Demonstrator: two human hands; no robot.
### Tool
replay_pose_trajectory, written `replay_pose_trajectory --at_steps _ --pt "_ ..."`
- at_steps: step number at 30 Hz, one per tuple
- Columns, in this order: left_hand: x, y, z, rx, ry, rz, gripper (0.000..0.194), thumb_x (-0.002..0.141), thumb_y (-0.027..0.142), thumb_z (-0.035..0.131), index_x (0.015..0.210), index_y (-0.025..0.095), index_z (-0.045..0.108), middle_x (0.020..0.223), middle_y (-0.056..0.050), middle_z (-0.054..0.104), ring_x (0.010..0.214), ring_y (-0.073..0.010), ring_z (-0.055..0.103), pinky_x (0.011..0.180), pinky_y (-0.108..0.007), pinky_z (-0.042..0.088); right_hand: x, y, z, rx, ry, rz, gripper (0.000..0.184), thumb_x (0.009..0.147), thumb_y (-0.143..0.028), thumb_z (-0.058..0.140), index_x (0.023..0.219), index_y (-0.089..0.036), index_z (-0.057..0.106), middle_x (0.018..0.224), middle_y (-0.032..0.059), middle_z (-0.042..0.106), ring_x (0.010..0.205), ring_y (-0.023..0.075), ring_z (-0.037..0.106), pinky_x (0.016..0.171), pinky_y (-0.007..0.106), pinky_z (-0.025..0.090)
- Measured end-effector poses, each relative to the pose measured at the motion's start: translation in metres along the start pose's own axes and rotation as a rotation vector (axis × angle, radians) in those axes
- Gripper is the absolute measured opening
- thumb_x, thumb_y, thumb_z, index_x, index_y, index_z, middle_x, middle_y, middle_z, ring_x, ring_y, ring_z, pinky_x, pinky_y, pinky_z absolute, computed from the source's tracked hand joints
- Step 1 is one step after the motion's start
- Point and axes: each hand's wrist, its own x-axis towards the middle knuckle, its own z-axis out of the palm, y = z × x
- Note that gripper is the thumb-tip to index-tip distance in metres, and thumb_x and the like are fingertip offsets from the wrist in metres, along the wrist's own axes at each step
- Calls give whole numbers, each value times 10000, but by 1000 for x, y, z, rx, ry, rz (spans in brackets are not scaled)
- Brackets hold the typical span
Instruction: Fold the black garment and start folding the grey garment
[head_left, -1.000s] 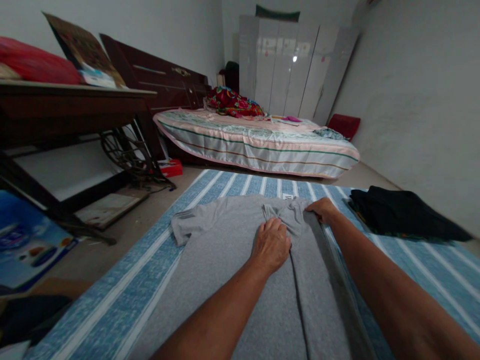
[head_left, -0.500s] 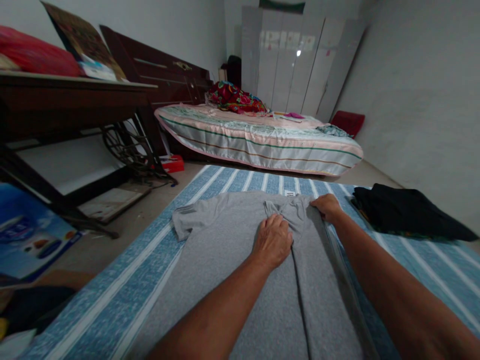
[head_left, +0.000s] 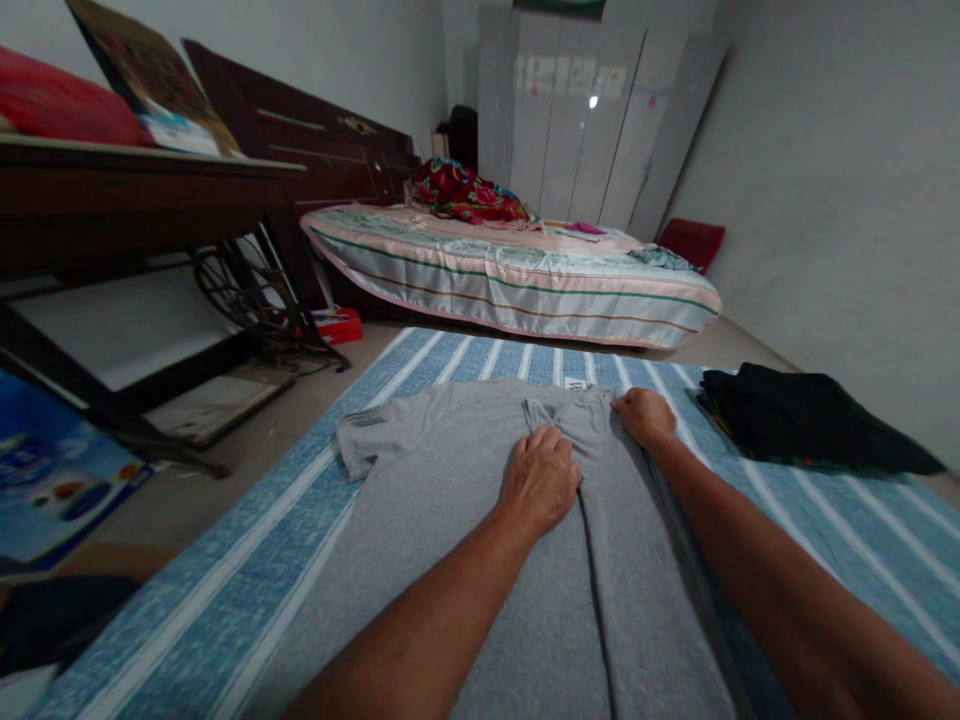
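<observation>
A grey T-shirt [head_left: 435,510] lies spread on a blue-and-white striped sheet, its right side folded inward over the body. The short sleeve on the left sticks out flat, and a white label shows near the collar. My left hand [head_left: 541,480] rests on the shirt near the folded-in part, fingers curled down on the cloth. At the upper right corner of the fold, my right hand [head_left: 646,415] pinches the fabric between thumb and fingers. The undersides of both hands are hidden.
Dark folded clothes [head_left: 802,420] lie on the striped sheet [head_left: 247,560] at right. Beyond stands a bed [head_left: 510,285] with a red floral bundle [head_left: 469,190], before a pale wardrobe [head_left: 570,120]. A treadle table [head_left: 150,205] and a blue box [head_left: 64,470] are at left.
The view has shifted slightly. Both hands keep nearly the same places on the T-shirt, and the fold looks the same.
</observation>
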Motion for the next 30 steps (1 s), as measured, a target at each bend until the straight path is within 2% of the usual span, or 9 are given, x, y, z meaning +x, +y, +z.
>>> replay_pose_trajectory --at_steps 3,7,9,12,16,21,24,28,30 --pt "0 0 0 -18 -5 -3 184 875 265 471 970 148 578 1182 -115 564 1180 -251 453 993 -400 371 -5 -2 -8 -43 6 -13 290 841 -403 535 936 -164 670 1008 163 669 980 280 616 731 317 429" --pt "1 -2 0 -58 32 -32 214 858 253 485 1016 142 576 1235 -122 539 1212 -250 434 1026 -390 361 -26 -14 -22 -73 42 -76 353 901 -373 430 1130 -155 587 1048 179 655 1001 285 603 766 349 416" --pt "3 -4 1 -93 83 -65 240 849 225 475 1052 137 568 1254 -129 526 1217 -242 437 1049 -382 351 -45 -23 -27 -62 27 -163 344 899 -384 431 1143 -195 582 1017 131 674 984 257 612 759 319 409" --pt "6 -8 4 -161 172 -155 291 826 167 451 1101 156 547 1254 -120 529 1204 -227 462 1051 -383 366 -76 -39 -31 -7 -66 -349 336 844 -422 521 1123 -252 602 914 48 703 902 206 639 702 254 401" --pt "9 -17 7 -250 218 -304 389 807 103 399 1179 134 509 1254 -143 542 1204 -217 484 1044 -357 384 -102 -61 -37 24 -175 -544 419 848 -392 491 1229 -225 538 891 61 709 873 211 650 679 261 406" --pt "10 -26 5 -360 252 -437 466 808 58 344 1227 214 475 1256 -65 574 1180 -172 518 1016 -336 415 -100 -90 -33 -27 -180 -550 400 829 -398 493 1145 -171 586 1004 138 684 967 258 626 769 320 432" --pt "10 -29 6 -385 254 -484 457 812 64 341 1225 204 476 1262 -73 576 1185 -175 517 1008 -342 420 -92 -99 -24 -4 -182 -514 323 820 -340 513 1034 -131 635 1018 173 673 984 267 620 799 334 438" --pt "10 -29 8 -404 257 -487 466 802 68 367 1226 232 471 1243 -55 590 1168 -171 533 999 -345 427 -78 -96 -19 94 -172 -438 207 783 -211 527 915 -147 672 973 146 691 968 248 632 786 312 454" --pt "10 -29 9 -399 255 -479 455 804 78 382 1224 226 475 1245 -57 587 1165 -169 535 1000 -330 424 -73 -88 -20 181 -173 -390 181 785 -203 526 886 -167 672 891 103 707 881 213 661 714 261 471"
